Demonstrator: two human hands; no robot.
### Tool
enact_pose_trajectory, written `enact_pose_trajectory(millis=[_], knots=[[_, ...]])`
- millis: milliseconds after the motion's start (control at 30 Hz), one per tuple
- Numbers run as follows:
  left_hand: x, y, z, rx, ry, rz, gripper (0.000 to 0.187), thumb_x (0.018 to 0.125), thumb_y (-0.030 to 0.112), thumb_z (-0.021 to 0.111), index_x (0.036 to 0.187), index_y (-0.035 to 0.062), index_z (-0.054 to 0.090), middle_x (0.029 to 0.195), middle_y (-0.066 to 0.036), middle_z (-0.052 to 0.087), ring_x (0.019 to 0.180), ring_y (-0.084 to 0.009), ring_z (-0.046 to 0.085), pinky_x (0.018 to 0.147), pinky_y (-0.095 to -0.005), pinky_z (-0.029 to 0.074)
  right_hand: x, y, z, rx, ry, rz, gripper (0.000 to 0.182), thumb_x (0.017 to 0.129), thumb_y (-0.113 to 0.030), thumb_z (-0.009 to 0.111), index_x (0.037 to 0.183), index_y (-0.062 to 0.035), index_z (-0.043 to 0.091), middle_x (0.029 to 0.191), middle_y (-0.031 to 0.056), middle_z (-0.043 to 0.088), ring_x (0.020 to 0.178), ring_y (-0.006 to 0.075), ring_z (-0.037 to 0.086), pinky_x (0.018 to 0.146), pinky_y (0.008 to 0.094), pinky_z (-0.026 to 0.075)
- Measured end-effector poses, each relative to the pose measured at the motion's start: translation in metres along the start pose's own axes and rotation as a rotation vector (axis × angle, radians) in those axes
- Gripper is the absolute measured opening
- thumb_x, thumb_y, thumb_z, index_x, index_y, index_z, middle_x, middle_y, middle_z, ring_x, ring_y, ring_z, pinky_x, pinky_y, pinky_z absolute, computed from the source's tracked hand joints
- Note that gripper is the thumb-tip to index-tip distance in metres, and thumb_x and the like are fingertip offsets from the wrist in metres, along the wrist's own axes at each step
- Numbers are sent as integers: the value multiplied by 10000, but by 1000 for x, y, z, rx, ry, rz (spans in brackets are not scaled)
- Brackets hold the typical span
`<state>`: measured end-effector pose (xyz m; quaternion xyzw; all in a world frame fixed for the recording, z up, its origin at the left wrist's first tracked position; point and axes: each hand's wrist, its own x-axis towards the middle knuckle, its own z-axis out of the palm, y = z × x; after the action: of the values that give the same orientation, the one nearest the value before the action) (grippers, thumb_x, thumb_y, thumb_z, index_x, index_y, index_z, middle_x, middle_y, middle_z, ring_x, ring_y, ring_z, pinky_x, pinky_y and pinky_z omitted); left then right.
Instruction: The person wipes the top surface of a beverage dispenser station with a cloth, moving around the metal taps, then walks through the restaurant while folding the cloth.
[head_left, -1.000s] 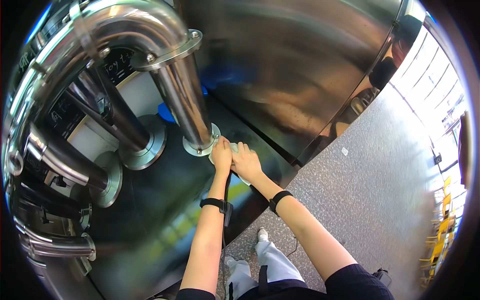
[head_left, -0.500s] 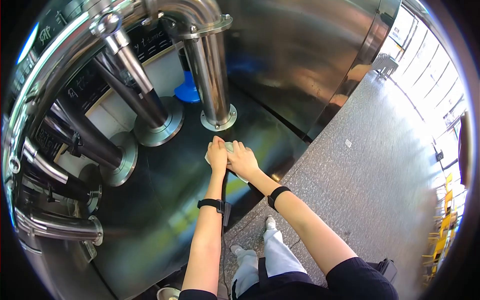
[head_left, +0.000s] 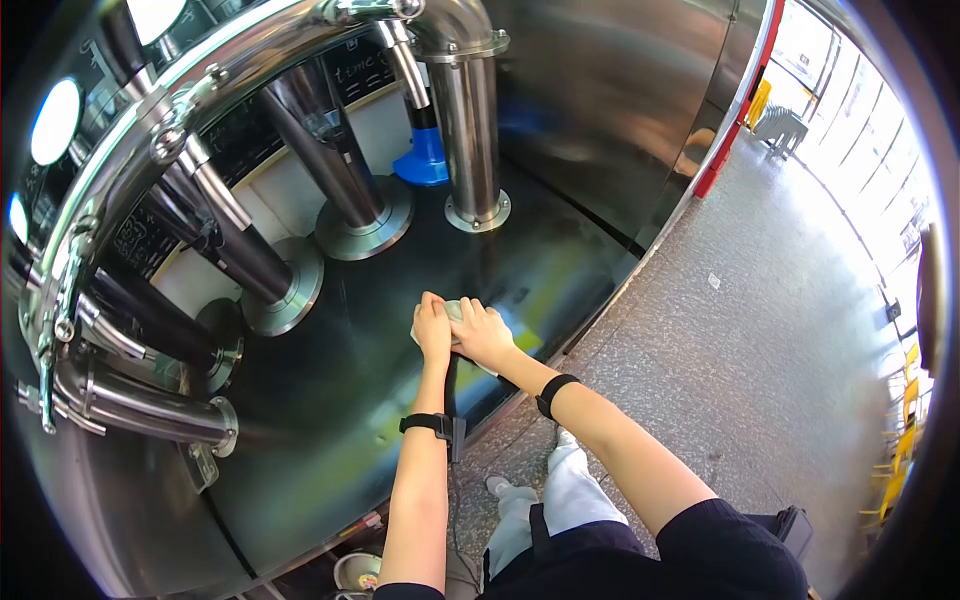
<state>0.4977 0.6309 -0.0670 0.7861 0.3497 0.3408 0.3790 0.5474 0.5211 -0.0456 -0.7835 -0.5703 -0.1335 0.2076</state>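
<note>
My left hand [head_left: 432, 329] and my right hand [head_left: 484, 334] lie side by side on a pale folded cloth [head_left: 455, 310], pressing it onto the dark, shiny counter [head_left: 370, 370]. Fingers of both hands curl over the cloth, and most of it is hidden beneath them. Beyond my hands stands a thick steel pipe [head_left: 470, 140] on a bolted round flange. A black strap with a small box sits on my left wrist, and another black strap on my right.
Black columns [head_left: 345, 170] with round steel bases line the counter's back and left, under a curved steel tap pipe [head_left: 90, 190]. A blue object [head_left: 422, 160] stands behind the thick pipe. Below the front edge is a metal bowl [head_left: 358, 572]. Grey floor [head_left: 720, 400] lies right.
My hands and the cloth have slid back across the counter, farther from the thick pipe's base. My view has shifted, showing more of the left side of the tap pipe.
</note>
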Motion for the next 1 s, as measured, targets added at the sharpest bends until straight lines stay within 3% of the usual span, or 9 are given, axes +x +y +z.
enact_pose_trajectory(millis=[300, 467, 600, 767, 867, 1000], knots=[[-25, -16, -36, 26, 106, -29, 130, 855, 102, 434, 824, 58, 552, 781, -180, 595, 771, -373, 573, 701, -473, 431, -9, -36, 9, 58, -8, -71, 434, 693, -385, 685, 1007, -100, 590, 1001, 150, 507, 913, 296, 542, 655, 406, 518], [-28, -13, -22, 42, 250, -48, 163, 834, 112, 432, 759, 54, 565, 728, -161, 577, 710, -361, 563, 661, -472, 424, -10, -36, 12, 98, -2, -10, 333, 693, -235, 629, 963, -44, 593, 949, 147, 511, 887, 294, 543, 681, 398, 518], [-20, -12, -14, 83, 277, -74, 186, 822, 122, 421, 728, 42, 559, 712, -168, 575, 689, -367, 561, 644, -476, 413, -8, -27, 14, 166, 12, -3, 341, 698, -216, 621, 976, -22, 591, 946, 164, 509, 880, 299, 544, 643, 381, 518], [-14, 1, 3, 77, 296, -76, 188, 812, 115, 408, 711, 25, 538, 692, -173, 572, 657, -378, 546, 632, -483, 402, -3, 2, 8, 251, -42, -58, 386, 717, -207, 617, 1037, 8, 588, 952, 180, 512, 876, 316, 546, 590, 373, 514], [-9, 12, 24, 135, 317, -138, 183, 811, 112, 406, 709, 31, 534, 696, -174, 572, 657, -382, 540, 627, -488, 393, 0, 30, -1, 267, 11, -102, 343, 677, -202, 647, 959, -12, 595, 920, 170, 512, 836, 304, 557, 574, 361, 516], [5, 30, 65, 159, 315, -54, 173, 814, 121, 413, 727, 48, 543, 717, -172, 576, 689, -382, 545, 633, -497, 388, 4, 74, -7, 256, 6, -87, 336, 654, -206, 664, 912, -2, 595, 906, 167, 516, 827, 304, 563, 579, 367, 524]])
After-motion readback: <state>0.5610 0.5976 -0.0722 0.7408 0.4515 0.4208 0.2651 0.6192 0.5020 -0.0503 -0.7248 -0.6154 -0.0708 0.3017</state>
